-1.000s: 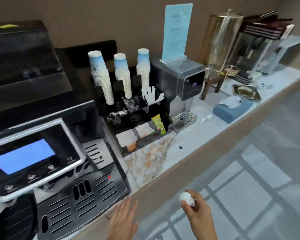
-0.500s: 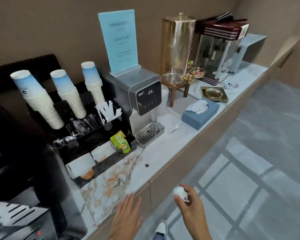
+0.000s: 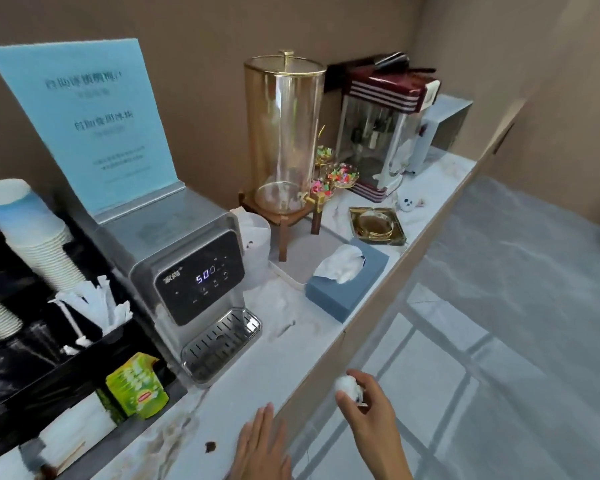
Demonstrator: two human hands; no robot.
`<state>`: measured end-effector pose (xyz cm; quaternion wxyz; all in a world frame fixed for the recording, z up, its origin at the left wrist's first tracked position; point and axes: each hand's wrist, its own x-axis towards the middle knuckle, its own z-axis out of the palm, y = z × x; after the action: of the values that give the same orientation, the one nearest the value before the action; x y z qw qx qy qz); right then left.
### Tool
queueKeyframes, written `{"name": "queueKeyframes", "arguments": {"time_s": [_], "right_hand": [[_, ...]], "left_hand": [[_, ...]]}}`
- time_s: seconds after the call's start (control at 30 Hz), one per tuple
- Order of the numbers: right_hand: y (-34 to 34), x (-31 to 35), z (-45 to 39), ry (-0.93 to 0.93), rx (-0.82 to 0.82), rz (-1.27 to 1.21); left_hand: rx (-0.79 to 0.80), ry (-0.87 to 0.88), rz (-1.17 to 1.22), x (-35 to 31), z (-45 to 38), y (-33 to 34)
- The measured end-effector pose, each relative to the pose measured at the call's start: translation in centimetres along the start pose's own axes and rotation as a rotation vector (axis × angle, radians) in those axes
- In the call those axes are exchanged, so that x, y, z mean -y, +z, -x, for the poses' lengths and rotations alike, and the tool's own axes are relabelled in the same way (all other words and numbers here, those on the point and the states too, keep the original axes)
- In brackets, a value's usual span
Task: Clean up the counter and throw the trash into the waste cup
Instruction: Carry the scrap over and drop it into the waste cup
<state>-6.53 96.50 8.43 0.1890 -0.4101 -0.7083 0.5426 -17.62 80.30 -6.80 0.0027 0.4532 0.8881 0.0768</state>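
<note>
My right hand [image 3: 371, 414] is off the counter's front edge, fingers closed on a crumpled white paper ball [image 3: 347, 385]. My left hand [image 3: 262, 445] lies flat and open on the marble counter [image 3: 257, 372] near its front edge. A small dark crumb [image 3: 210, 446] sits just left of that hand. A thin torn wrapper [image 3: 284, 328] lies on the counter beside the drip tray. A translucent white cup [image 3: 255, 247] with paper inside stands to the right of the water dispenser [image 3: 187, 261].
A blue tissue box [image 3: 347, 284] sits right of the dispenser, with a gold ashtray [image 3: 376, 225] behind it. Further back stand a glass drink dispenser [image 3: 284, 133] and a popcorn machine [image 3: 381, 126]. At left are paper cup stacks [image 3: 32, 237], a black organiser [image 3: 42, 372] and a green tea packet [image 3: 136, 386].
The view has swung right along the counter, so the coffee machine is gone from sight and the water dispenser is closer. Both hands keep their poses, the right still holding the paper ball.
</note>
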Motion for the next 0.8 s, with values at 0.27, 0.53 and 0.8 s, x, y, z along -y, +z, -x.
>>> {"name": "queueKeyframes", "arguments": {"time_s": [0.27, 0.53, 0.8], "right_hand": [[-0.9, 1.8, -10.2, -0.016, 0.071, -0.004], [-0.8, 3.0, -23.0, -0.096, 0.304, -0.016], [2.6, 5.7, -32.7, -0.160, 0.506, -0.003]], "left_hand": [[0.002, -0.112, 0.120, -1.0, -8.3, 0.4], [-0.107, -0.262, -0.007, -3.3, -16.2, 0.5], [-0.458, -0.358, -0.130, -0.9, -24.7, -0.7]]}}
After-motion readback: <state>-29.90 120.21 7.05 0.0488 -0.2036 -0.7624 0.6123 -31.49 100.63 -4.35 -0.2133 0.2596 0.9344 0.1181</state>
